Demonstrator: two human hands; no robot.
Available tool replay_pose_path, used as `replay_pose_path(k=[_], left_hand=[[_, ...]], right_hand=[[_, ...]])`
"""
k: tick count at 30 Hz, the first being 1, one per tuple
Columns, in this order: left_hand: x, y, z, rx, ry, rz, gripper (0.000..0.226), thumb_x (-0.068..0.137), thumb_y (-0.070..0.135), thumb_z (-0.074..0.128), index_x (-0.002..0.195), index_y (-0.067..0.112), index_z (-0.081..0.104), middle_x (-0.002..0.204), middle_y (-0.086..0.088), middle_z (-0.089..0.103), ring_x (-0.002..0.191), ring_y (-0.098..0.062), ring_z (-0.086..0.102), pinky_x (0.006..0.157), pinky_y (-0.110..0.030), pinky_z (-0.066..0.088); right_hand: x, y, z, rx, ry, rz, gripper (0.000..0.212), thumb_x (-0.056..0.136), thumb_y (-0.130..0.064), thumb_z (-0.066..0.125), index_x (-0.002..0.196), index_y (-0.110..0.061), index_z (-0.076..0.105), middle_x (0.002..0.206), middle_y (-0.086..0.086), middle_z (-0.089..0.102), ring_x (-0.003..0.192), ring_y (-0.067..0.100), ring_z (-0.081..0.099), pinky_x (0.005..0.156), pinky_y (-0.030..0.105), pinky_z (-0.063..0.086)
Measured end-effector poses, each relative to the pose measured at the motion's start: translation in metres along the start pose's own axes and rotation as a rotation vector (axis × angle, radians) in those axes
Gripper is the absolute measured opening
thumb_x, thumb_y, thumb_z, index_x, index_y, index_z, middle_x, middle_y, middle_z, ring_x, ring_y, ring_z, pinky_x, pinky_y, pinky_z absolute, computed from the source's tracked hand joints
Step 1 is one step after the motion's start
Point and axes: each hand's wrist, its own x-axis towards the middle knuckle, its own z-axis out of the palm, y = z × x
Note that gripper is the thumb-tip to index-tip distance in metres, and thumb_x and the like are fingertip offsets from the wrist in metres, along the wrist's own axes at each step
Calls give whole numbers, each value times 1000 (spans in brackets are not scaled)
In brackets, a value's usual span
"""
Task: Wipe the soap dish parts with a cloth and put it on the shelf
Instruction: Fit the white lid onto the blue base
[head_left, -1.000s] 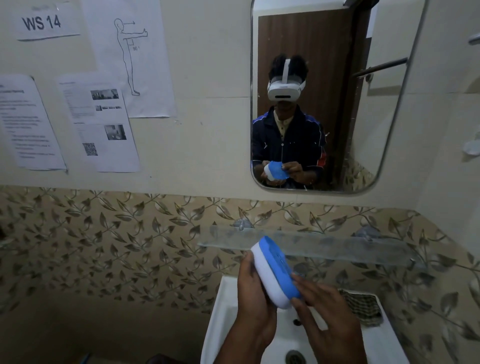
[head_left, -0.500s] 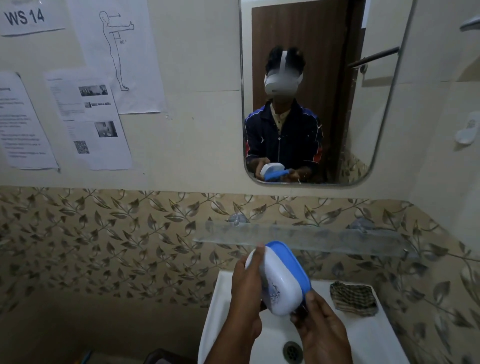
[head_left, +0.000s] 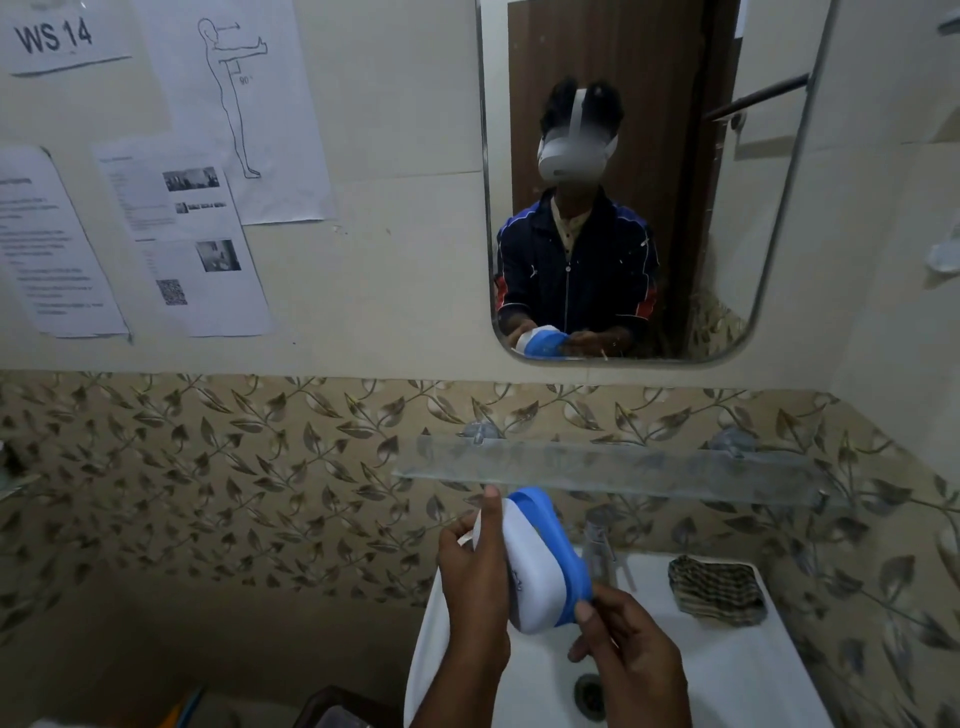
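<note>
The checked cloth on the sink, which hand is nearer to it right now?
Right. The right hand pinches the soap dish at its blue edge, on the side facing the cloth. The left hand holds the dish's far side, further from the cloth.

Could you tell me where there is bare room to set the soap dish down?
The glass shelf above the tap looks bare along its length. The sink rim is free in front of the checked cloth. Over the basin, both hands crowd the space.
</note>
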Motion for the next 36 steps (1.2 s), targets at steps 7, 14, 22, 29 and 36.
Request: replay_pose_path(k=[7, 14, 22, 29, 36], left_hand=[[-7, -5, 4, 71, 46, 107, 53, 80, 60, 69, 116, 25, 54, 99, 8, 62, 87, -9, 60, 68, -29, 49], [-8, 2, 8, 109, -99, 34, 49, 88, 56, 63, 122, 22, 56, 111, 3, 62, 99, -18, 59, 85, -39, 52], [-7, -14, -3, -608, -353, -451, 68, 98, 59, 38, 147, 13, 47, 150, -20, 48, 135, -44, 45, 114, -59, 33], [-2, -16, -3, -668, -384, -483, 62, 97, 58, 40, 113, 5, 67, 86, -21, 76, 83, -40, 67, 68, -47, 57], [-13, -11, 0, -554, -403, -373, 59, 96, 57, 45, 107, 2, 64, 88, -18, 74, 80, -36, 72, 71, -45, 57]], right_hand=[[0, 0, 4, -41, -122, 120, 57, 74, -25, 82, 123, -34, 55, 85, -13, 76, 66, 9, 69, 62, 23, 54], [9, -6, 1, 226, -77, 249, 80, 54, 1, 88, 126, -22, 60, 116, 16, 68, 59, 27, 66, 46, 33, 51], [12, -21, 5, 383, -150, 412, 57, 69, 5, 76, 123, -10, 63, 95, 16, 76, 55, 29, 62, 43, 30, 49], [0, -10, 10, -565, -34, -171, 91, 57, -85, 63, 137, -48, 40, 129, -24, 50, 108, 4, 53, 90, 31, 52], [9, -9, 10, -878, -86, -507, 85, 67, -74, 58, 140, -68, 15, 138, -18, 46, 127, 3, 46, 97, 12, 39]])
